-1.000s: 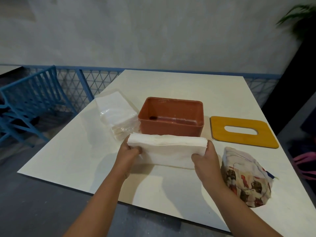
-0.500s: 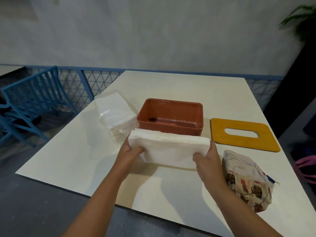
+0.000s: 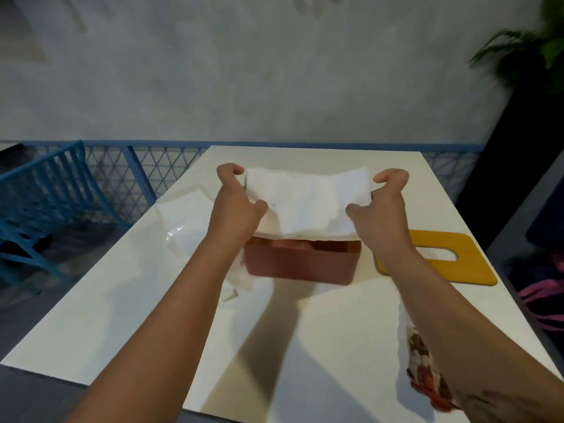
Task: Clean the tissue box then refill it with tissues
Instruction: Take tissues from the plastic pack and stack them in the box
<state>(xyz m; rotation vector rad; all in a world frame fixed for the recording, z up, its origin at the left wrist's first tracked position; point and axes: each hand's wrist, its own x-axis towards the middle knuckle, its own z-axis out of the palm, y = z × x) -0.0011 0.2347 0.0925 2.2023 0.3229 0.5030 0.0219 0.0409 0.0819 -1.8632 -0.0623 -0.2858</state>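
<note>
Single head-worn wide-angle view, forward and down, close above the white table (image 3: 128, 300).

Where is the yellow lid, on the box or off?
Off. The lid lies flat on the table, right of the open box.

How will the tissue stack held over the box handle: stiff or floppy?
Probably floppy: the tissue stack dips in the middle between the left hand and right hand, and its edges look wavy. Likely light, since grips at its two ends carry it. Sheets may splay, so lower it level into the tissue box.
</note>
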